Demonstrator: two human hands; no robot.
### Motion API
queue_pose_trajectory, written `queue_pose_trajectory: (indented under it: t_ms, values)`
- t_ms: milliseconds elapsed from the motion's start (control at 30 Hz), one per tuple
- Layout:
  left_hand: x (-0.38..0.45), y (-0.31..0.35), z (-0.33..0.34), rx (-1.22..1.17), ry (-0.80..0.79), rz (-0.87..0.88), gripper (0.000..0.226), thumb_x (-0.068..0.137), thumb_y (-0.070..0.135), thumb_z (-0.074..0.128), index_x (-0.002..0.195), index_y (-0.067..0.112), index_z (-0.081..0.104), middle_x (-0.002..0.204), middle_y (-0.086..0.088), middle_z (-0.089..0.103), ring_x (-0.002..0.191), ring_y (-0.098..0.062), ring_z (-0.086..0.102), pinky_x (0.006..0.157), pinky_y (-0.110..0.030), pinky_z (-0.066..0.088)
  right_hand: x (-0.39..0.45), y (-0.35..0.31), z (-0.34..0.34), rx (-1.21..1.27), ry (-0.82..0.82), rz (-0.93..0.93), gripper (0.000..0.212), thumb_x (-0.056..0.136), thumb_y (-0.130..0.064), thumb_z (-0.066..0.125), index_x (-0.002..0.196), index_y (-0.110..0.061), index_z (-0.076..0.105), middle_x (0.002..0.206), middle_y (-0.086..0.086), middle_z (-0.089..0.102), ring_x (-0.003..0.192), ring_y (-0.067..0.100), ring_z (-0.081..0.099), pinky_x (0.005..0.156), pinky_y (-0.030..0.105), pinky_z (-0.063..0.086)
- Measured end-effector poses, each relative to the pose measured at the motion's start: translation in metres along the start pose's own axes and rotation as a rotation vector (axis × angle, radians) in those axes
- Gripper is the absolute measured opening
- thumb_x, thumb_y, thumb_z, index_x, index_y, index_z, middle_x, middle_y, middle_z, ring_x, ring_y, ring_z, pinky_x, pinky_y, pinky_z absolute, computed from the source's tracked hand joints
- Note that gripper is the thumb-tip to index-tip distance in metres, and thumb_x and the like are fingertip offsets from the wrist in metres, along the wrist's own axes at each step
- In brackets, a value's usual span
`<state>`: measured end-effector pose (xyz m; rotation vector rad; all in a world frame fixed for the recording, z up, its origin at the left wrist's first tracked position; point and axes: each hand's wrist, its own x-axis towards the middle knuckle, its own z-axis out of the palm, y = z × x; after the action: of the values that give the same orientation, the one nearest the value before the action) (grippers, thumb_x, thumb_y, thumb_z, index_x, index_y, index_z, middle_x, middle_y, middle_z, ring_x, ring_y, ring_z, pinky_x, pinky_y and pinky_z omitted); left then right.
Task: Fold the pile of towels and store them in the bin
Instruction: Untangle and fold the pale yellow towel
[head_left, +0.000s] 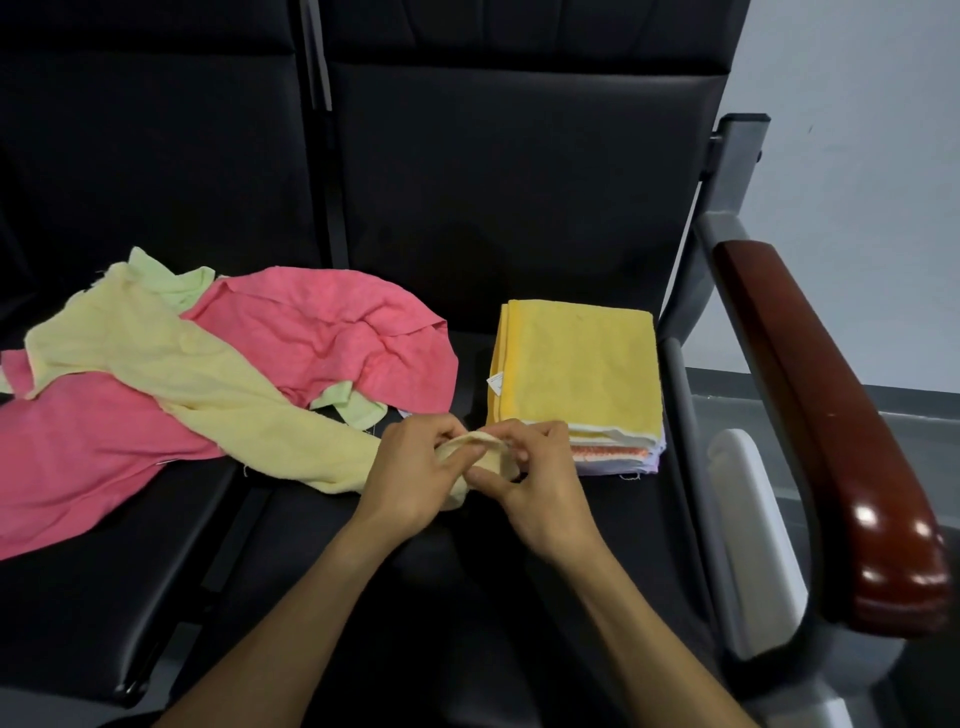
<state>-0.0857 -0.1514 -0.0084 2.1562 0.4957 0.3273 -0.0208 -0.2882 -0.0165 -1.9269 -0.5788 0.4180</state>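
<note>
A pale yellow towel (208, 379) trails from the loose pile on the left seat to the middle, where both hands pinch its near end. My left hand (415, 467) grips the bunched corner from the left. My right hand (535, 478) pinches the same edge from the right. Beneath it lie a pink towel (332, 332) and a light green towel (171, 280), both crumpled. A stack of folded towels (576, 374) with an orange-yellow one on top sits on the right seat, just behind my right hand. No bin is in view.
Black padded seats (493, 208) with tall backrests hold everything. A metal frame with a dark red wooden armrest (831, 415) bounds the right side. A white panel (753, 530) sits below the armrest. Grey floor and a pale wall lie beyond.
</note>
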Motion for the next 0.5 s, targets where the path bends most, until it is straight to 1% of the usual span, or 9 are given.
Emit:
queue_pose_trajectory:
  t_ms: [33, 100, 133, 200, 233, 300, 400, 433, 500]
  values:
    - [0.0, -0.001, -0.001, -0.011, -0.002, -0.004, 0.017, 0.088, 0.022, 0.074, 0.072, 0.019, 0.07, 0.062, 0.003, 0.066, 0.062, -0.013, 0.061, 0.064, -0.039, 0.049, 0.0, -0.001, 0.0, -0.032, 0.026, -0.037, 0.031, 0.083, -0.017, 0.079, 0.101, -0.039, 0.066, 0.113, -0.008, 0.042, 0.111, 0.005, 0.049, 0.094, 0.015, 0.043]
    - [0.001, -0.002, -0.004, -0.03, -0.002, -0.02, 0.018, 0.087, 0.02, 0.074, 0.069, 0.022, 0.069, 0.06, 0.004, 0.066, 0.059, -0.013, 0.063, 0.063, -0.042, 0.053, 0.0, -0.002, 0.0, -0.029, 0.05, -0.116, 0.022, 0.087, -0.017, 0.075, 0.1, -0.034, 0.069, 0.114, -0.01, 0.048, 0.111, 0.002, 0.051, 0.091, 0.012, 0.043]
    - [0.001, -0.002, -0.004, -0.04, -0.015, -0.026, 0.021, 0.087, 0.022, 0.075, 0.068, 0.023, 0.068, 0.058, 0.005, 0.065, 0.056, -0.012, 0.061, 0.06, -0.041, 0.053, 0.001, -0.003, 0.0, -0.017, 0.047, -0.141, 0.015, 0.089, -0.017, 0.073, 0.098, -0.029, 0.071, 0.109, -0.011, 0.057, 0.104, 0.0, 0.055, 0.086, 0.012, 0.044]
    - [-0.001, -0.002, -0.002, -0.037, -0.065, -0.031, 0.026, 0.087, 0.032, 0.076, 0.066, 0.023, 0.065, 0.055, 0.008, 0.061, 0.051, -0.006, 0.053, 0.055, -0.032, 0.045, 0.001, -0.004, 0.0, 0.014, 0.034, -0.124, 0.005, 0.093, -0.016, 0.068, 0.09, -0.02, 0.068, 0.088, -0.01, 0.067, 0.085, 0.0, 0.062, 0.073, 0.013, 0.046]
    - [-0.001, -0.002, -0.001, -0.018, -0.085, -0.022, 0.027, 0.088, 0.034, 0.076, 0.066, 0.023, 0.064, 0.056, 0.009, 0.06, 0.052, -0.005, 0.05, 0.055, -0.03, 0.042, 0.001, -0.003, 0.0, 0.021, 0.062, -0.099, 0.008, 0.095, -0.016, 0.065, 0.086, -0.017, 0.065, 0.08, -0.008, 0.067, 0.076, 0.001, 0.061, 0.067, 0.014, 0.046]
    - [-0.001, -0.004, -0.003, 0.054, -0.075, 0.004, 0.023, 0.09, 0.03, 0.074, 0.07, 0.025, 0.065, 0.062, 0.011, 0.063, 0.059, -0.005, 0.054, 0.06, -0.028, 0.041, 0.001, -0.002, -0.001, 0.06, 0.186, -0.038, 0.015, 0.099, -0.019, 0.058, 0.085, -0.016, 0.056, 0.076, -0.005, 0.063, 0.069, 0.003, 0.057, 0.06, 0.017, 0.045]
    - [0.0, -0.005, -0.012, 0.121, 0.041, 0.02, 0.014, 0.094, 0.021, 0.069, 0.08, 0.024, 0.07, 0.069, 0.015, 0.065, 0.07, -0.002, 0.059, 0.067, -0.023, 0.041, 0.003, -0.001, -0.006, 0.115, 0.334, 0.049, 0.016, 0.103, -0.022, 0.05, 0.088, -0.016, 0.051, 0.082, -0.002, 0.059, 0.075, 0.011, 0.054, 0.063, 0.024, 0.043]
    - [0.0, -0.004, -0.014, 0.114, 0.074, 0.031, 0.012, 0.094, 0.021, 0.068, 0.083, 0.023, 0.071, 0.07, 0.016, 0.065, 0.071, -0.001, 0.059, 0.066, -0.019, 0.04, 0.004, -0.001, -0.007, 0.124, 0.316, 0.065, 0.016, 0.103, -0.025, 0.05, 0.09, -0.017, 0.052, 0.084, -0.003, 0.059, 0.077, 0.012, 0.054, 0.064, 0.023, 0.042]
    - [-0.002, -0.001, -0.016, 0.084, 0.105, 0.068, 0.009, 0.095, 0.022, 0.069, 0.086, 0.021, 0.073, 0.072, 0.017, 0.066, 0.074, 0.001, 0.061, 0.066, -0.014, 0.041, 0.004, -0.002, -0.006, 0.139, 0.181, 0.065, 0.016, 0.098, -0.035, 0.059, 0.094, -0.019, 0.059, 0.088, -0.007, 0.064, 0.082, 0.008, 0.059, 0.068, 0.02, 0.046]
